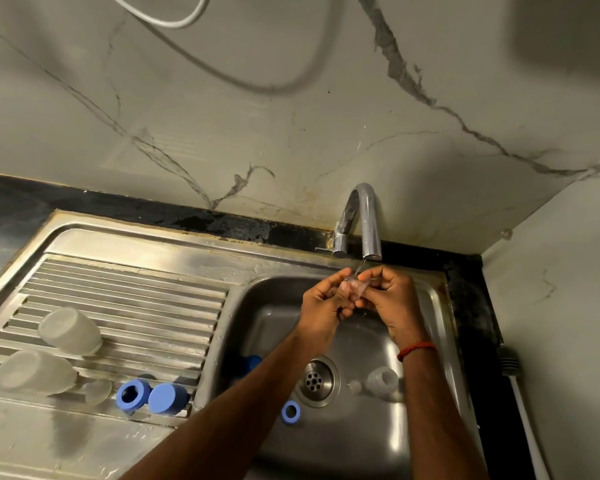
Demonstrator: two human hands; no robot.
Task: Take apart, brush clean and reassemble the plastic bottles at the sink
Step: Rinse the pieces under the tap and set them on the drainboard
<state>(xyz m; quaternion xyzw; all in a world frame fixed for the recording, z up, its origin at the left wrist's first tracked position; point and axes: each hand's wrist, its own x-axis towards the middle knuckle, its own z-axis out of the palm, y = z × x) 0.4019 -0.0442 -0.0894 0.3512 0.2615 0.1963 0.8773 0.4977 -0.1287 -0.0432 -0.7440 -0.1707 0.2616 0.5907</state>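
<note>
Plastic bottles (70,330): two clear bodies lie on their sides on the ribbed drainboard (136,292), at 9 o'clock from the sink basin (257,306). Just beside them toward 3 o'clock are a clear dome (97,391), a blue ring (132,396) and a blue cap (167,398); the last two touch.

Both hands are up over the basin, under the faucet (364,220) spout, at 12 o'clock from the drain (314,381). Left hand (321,306) and right hand (392,299) together pinch a small clear part (355,287), fingers curled round it. A thin trickle of water (359,265) falls onto it. Cannot tell what the part is.

In the basin:
- second blue ring (290,412) at 7 o'clock of the drain
- blue piece (250,363) at 9 o'clock, partly behind the left forearm
- clear collar (381,381) at 3 o'clock

Red thread band (416,349) on the right wrist. White-handled brush (520,396) lies on the dark counter (468,299), at 3 o'clock from the basin.
</note>
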